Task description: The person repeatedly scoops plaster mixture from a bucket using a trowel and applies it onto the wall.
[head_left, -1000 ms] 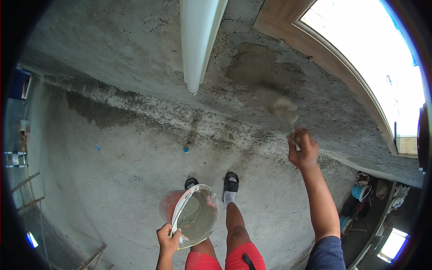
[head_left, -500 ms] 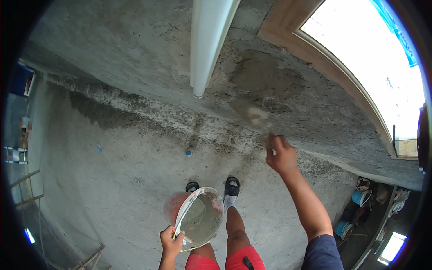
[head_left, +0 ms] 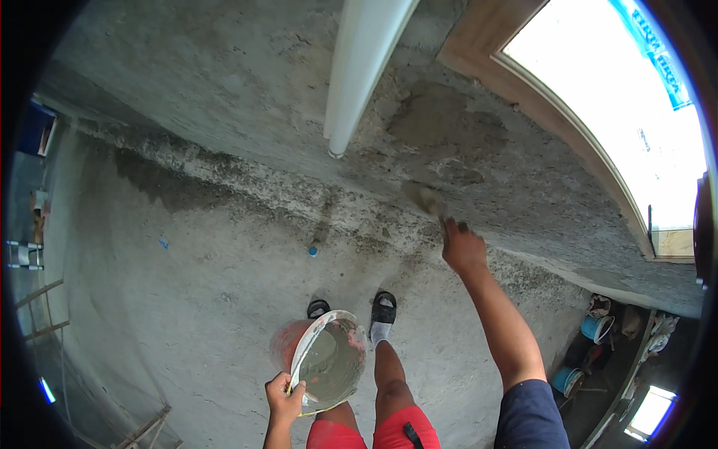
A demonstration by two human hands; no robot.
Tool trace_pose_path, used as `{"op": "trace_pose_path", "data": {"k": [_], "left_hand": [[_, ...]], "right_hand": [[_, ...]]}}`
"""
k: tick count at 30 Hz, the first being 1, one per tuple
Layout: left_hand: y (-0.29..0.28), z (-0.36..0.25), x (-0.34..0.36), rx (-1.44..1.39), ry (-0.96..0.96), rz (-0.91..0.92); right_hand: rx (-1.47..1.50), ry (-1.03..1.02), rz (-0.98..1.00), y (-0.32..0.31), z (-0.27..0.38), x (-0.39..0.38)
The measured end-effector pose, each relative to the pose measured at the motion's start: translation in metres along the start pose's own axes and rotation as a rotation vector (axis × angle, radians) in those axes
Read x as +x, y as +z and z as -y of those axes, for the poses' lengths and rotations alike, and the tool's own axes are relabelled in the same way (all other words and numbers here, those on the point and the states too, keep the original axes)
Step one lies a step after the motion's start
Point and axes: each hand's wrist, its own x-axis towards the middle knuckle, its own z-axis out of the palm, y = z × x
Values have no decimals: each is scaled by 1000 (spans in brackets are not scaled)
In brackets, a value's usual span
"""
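Observation:
My left hand (head_left: 284, 400) grips the rim of a reddish bucket (head_left: 289, 343), tilted in front of my legs. Wet grey mortar (head_left: 323, 374) lies inside it and smears its inner wall. Out ahead to the right, my right hand (head_left: 464, 248) is closed round the handle of a trowel (head_left: 425, 197). The blade, a little blurred, is at the low part of the rough grey wall; whether it touches the surface I cannot tell. Above it, a darker damp patch of mortar (head_left: 441, 116) marks the wall.
White pipes (head_left: 366, 71) run down the wall left of the patch. A wood-framed window (head_left: 568, 105) is at the upper right. A small blue cap (head_left: 313, 251) sits on the concrete floor (head_left: 202, 307). Blue buckets (head_left: 596, 327) stand at the far right, and wooden bars (head_left: 142, 428) at the lower left.
My right hand and the trowel handle have shifted slightly left. A pale lump seen on the blade before no longer shows. The bucket stays nearly in place.

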Motion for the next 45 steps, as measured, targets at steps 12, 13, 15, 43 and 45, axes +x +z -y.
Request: {"op": "trace_pose_path", "data": {"k": [12, 13, 15, 43, 45], "left_hand": [[-37, -83, 20, -276, 50, 45], [-36, -84, 26, -517, -22, 93], [-46, -89, 35, -435, 47, 93], [-74, -177, 77, -249, 237, 397], [-71, -180, 81, -195, 270, 400]], "right_hand": [[1432, 301, 1041, -119, 51, -194], [1317, 197, 1030, -129, 62, -182], [1240, 190, 1003, -140, 103, -173], [607, -440, 866, -103, 163, -101], [670, -505, 811, -85, 163, -95]]}}
